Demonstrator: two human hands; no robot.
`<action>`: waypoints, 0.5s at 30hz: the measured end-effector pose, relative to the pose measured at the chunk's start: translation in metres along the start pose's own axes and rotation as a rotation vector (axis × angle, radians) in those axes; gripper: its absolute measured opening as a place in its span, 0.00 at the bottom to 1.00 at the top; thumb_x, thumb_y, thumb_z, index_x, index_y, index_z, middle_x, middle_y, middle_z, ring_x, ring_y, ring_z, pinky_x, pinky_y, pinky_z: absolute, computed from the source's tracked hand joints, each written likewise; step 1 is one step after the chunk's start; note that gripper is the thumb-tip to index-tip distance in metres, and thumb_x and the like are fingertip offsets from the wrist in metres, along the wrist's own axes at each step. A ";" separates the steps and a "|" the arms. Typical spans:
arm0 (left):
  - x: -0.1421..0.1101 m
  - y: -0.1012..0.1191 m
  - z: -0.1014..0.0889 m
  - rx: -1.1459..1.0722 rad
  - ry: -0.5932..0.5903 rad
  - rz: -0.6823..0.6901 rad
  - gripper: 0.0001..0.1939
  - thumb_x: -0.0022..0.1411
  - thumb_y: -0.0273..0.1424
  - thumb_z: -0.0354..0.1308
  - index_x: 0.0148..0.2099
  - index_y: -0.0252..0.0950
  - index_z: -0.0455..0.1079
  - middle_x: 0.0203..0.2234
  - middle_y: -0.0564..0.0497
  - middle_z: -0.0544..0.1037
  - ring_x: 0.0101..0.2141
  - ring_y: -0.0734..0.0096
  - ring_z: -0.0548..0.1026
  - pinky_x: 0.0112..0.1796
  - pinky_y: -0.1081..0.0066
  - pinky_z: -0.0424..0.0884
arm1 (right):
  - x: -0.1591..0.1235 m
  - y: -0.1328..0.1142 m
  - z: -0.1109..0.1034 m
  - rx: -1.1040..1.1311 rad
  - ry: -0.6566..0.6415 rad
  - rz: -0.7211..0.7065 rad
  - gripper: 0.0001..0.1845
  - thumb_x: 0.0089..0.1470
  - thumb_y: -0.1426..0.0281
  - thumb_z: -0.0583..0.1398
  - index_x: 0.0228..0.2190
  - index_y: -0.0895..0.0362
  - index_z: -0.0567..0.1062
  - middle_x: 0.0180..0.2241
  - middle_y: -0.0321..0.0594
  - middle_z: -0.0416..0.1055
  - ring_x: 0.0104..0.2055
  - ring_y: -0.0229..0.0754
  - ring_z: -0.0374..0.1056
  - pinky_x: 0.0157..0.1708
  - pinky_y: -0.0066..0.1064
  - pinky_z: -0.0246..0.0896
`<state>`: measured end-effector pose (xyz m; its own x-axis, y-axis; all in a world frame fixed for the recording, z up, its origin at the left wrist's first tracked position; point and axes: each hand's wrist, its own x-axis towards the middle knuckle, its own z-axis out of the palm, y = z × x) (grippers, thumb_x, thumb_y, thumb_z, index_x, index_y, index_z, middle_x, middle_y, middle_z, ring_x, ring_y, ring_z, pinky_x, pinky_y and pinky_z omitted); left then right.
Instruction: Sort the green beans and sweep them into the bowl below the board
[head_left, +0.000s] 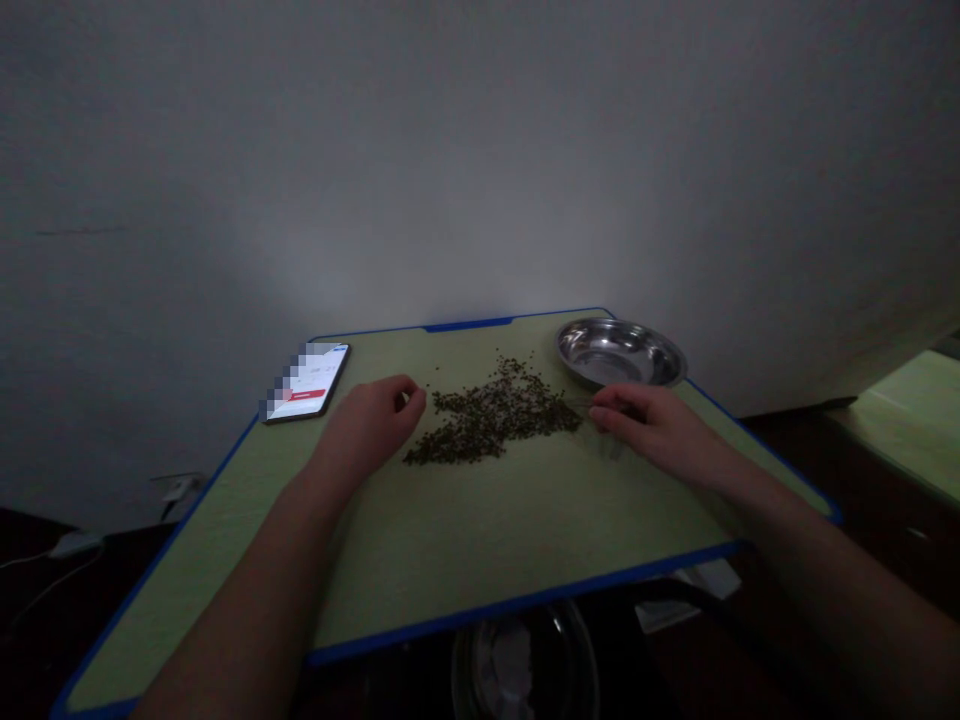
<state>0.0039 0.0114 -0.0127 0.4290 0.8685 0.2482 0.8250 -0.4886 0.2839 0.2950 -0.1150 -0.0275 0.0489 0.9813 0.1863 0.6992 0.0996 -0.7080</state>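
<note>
Many small dark seed-like grains (487, 412) lie spread in a loose heap on the light green tabletop (465, 530). Just left of the heap is my left hand (379, 418), its fingers curled and thumb meeting forefinger; anything in that pinch is too small to make out. At the heap's right edge my right hand (641, 418) is closed in a pinch. A faint thin sliver seems to reach from its fingertips toward the grains, too dim to name. Behind the right hand stands a shiny metal bowl (619, 350).
A phone (311, 383) with a lit screen lies at the table's left edge. Blue trim borders the table, and a grey wall (465, 160) rises behind it. Below the front edge is a round clear-walled container (525, 660). Cables (64, 575) lie on the floor at left.
</note>
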 end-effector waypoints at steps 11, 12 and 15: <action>-0.001 -0.002 -0.002 -0.008 -0.008 -0.057 0.16 0.62 0.39 0.45 0.34 0.37 0.71 0.25 0.47 0.77 0.25 0.68 0.71 0.26 0.70 0.59 | 0.054 -0.023 -0.009 -0.541 0.007 -0.123 0.11 0.57 0.69 0.53 0.38 0.57 0.75 0.34 0.45 0.76 0.33 0.47 0.69 0.31 0.34 0.57; -0.002 -0.002 -0.003 -0.010 -0.012 -0.058 0.15 0.62 0.39 0.45 0.34 0.37 0.71 0.25 0.47 0.77 0.24 0.68 0.71 0.26 0.70 0.59 | 0.054 -0.022 -0.007 -0.586 0.022 -0.118 0.12 0.57 0.68 0.53 0.39 0.56 0.75 0.35 0.46 0.76 0.33 0.48 0.70 0.30 0.35 0.57; -0.002 -0.002 -0.003 -0.006 -0.016 -0.069 0.15 0.62 0.38 0.46 0.34 0.37 0.71 0.26 0.47 0.78 0.25 0.68 0.71 0.26 0.70 0.59 | 0.049 -0.012 -0.004 -0.619 0.074 -0.097 0.13 0.57 0.67 0.53 0.40 0.55 0.75 0.35 0.46 0.77 0.34 0.49 0.71 0.29 0.35 0.58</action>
<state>0.0000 0.0109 -0.0109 0.3767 0.9014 0.2133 0.8506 -0.4278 0.3056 0.2916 -0.0693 -0.0070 -0.0021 0.9562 0.2926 0.9851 0.0522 -0.1638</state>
